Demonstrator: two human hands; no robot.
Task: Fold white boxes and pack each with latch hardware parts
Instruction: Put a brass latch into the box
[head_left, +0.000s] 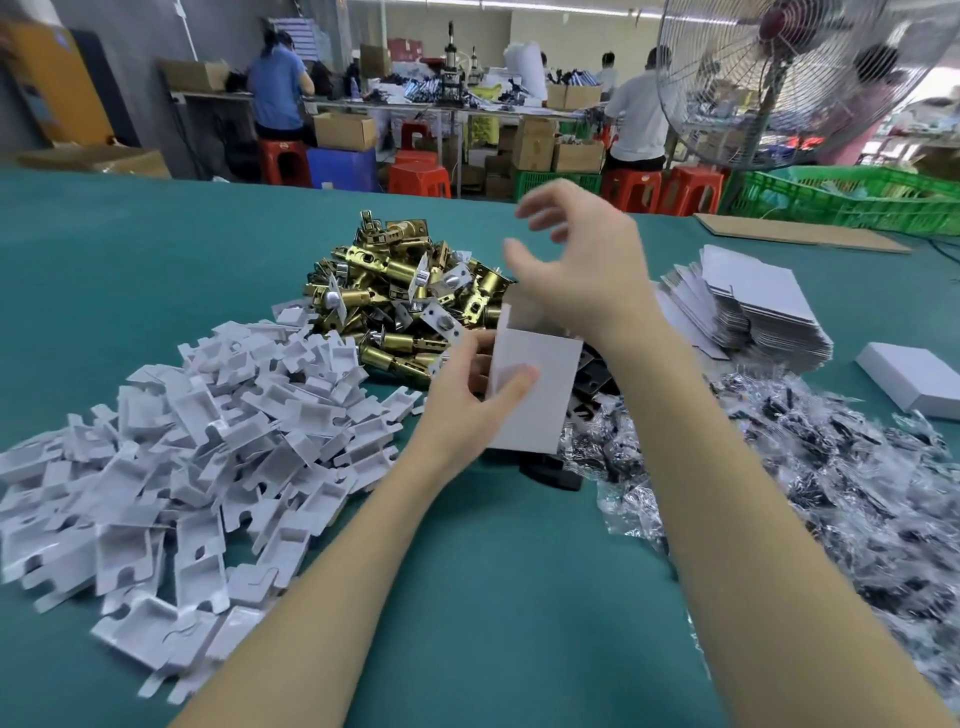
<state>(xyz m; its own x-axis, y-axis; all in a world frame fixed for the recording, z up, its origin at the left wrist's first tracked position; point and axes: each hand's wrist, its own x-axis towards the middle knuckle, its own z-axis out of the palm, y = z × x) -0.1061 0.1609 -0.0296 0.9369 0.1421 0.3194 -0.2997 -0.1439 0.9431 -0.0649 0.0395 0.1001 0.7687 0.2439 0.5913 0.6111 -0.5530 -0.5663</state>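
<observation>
My left hand grips a white box that stands upright with its top open, thumb on the front face. My right hand hovers just above the box's open top, fingers spread and holding nothing. Behind the box lies a pile of brass latch bolts. A heap of white folded card inserts spreads over the left of the green table. On the right lie clear bags of dark small parts, and black plates show beside the box.
A stack of flat white box blanks sits at the back right, with a finished white box near the right edge. A brown cardboard sheet, green crates, a standing fan and seated workers lie beyond the table.
</observation>
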